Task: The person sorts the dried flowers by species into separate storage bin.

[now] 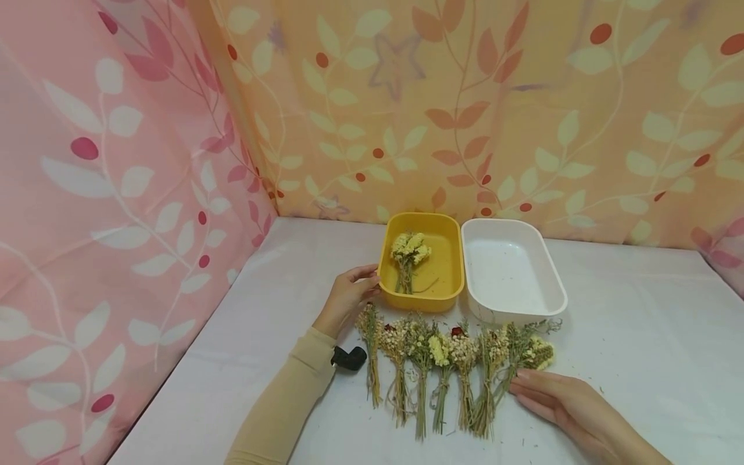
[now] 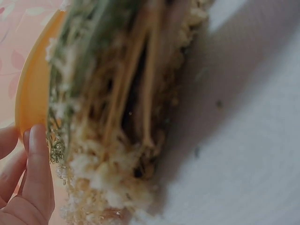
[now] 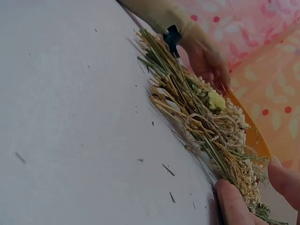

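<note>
My left hand (image 1: 347, 292) holds the left side of a yellow plastic container (image 1: 459, 284), fingertips at its rim and wall. Inside that container lies a bunch of pale yellow dried flowers (image 1: 410, 248) with tied stems. My right hand (image 1: 560, 403) reaches to the rightmost bunch of dried flowers (image 1: 514, 352), fingers fairly straight, fingertips at its stems. In the right wrist view, thumb and fingers are spread at the flower end of that bunch. Several more dried flower bunches (image 1: 421, 361) lie side by side between the hands, stems toward me. One fills the left wrist view, blurred.
A white plastic container (image 1: 511, 278) stands against the yellow one's right side. Small bits of dried stem (image 3: 168, 169) are scattered on the white-covered table (image 1: 651, 336). A black wrist camera (image 1: 349, 358) sits on the left wrist. Patterned curtains (image 1: 465, 116) stand behind and on the left.
</note>
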Action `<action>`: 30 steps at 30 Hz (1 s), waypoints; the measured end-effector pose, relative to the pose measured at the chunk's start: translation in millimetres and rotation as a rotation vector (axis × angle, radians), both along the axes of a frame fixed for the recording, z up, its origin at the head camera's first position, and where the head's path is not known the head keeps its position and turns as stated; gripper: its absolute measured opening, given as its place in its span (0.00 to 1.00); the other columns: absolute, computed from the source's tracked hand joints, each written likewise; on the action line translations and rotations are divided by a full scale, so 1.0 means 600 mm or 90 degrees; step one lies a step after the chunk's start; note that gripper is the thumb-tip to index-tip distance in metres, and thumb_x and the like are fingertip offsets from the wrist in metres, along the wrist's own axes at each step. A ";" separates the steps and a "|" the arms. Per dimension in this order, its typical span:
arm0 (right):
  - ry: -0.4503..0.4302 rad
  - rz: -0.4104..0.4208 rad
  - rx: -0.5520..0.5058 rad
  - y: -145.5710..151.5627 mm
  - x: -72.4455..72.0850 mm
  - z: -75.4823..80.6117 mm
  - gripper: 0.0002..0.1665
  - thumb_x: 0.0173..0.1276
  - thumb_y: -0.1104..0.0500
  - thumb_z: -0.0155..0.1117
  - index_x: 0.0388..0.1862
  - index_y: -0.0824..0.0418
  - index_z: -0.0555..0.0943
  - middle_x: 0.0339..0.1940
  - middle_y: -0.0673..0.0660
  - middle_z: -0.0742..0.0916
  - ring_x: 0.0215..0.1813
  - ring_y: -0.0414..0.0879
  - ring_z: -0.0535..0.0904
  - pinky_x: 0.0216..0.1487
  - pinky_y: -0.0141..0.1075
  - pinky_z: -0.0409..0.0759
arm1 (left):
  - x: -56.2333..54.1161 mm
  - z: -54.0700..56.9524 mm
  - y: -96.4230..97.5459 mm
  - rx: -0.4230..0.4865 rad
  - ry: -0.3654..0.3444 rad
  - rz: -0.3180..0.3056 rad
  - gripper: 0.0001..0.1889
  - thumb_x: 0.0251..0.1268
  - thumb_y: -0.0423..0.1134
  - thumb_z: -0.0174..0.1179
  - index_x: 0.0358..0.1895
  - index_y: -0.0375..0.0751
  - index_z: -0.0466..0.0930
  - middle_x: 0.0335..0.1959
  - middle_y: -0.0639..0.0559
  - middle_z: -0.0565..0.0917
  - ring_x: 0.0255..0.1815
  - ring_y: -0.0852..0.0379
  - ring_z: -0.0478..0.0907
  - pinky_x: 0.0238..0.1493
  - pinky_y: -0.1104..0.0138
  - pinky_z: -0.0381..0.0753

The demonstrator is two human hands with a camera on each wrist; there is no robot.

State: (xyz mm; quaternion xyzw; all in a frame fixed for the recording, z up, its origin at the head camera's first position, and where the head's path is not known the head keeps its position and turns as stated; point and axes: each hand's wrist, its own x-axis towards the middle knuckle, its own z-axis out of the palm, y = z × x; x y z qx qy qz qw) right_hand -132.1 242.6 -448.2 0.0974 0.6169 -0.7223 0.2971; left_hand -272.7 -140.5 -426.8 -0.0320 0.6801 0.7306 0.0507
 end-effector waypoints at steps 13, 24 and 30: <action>-0.003 -0.126 -0.043 -0.028 0.006 0.000 0.08 0.75 0.62 0.60 0.48 0.59 0.82 0.43 0.49 0.89 0.47 0.41 0.88 0.58 0.37 0.86 | 0.003 0.000 -0.001 -0.026 0.003 0.000 0.21 0.71 0.33 0.60 0.65 0.35 0.76 0.50 0.44 0.80 0.36 0.63 0.84 0.52 0.62 0.88; 0.005 -0.145 0.023 -0.044 0.008 0.000 0.38 0.74 0.60 0.61 0.73 0.75 0.57 0.42 0.47 0.87 0.46 0.39 0.86 0.58 0.39 0.86 | 0.003 -0.001 -0.002 -0.027 0.011 -0.006 0.21 0.71 0.33 0.60 0.66 0.34 0.75 0.52 0.42 0.79 0.37 0.62 0.84 0.51 0.64 0.89; 0.008 -0.149 0.035 -0.037 0.015 -0.002 0.47 0.76 0.59 0.58 0.79 0.74 0.42 0.62 0.62 0.79 0.49 0.37 0.85 0.62 0.41 0.84 | 0.002 -0.002 -0.001 -0.027 0.013 -0.005 0.21 0.71 0.33 0.60 0.65 0.33 0.76 0.52 0.42 0.79 0.36 0.62 0.84 0.52 0.63 0.89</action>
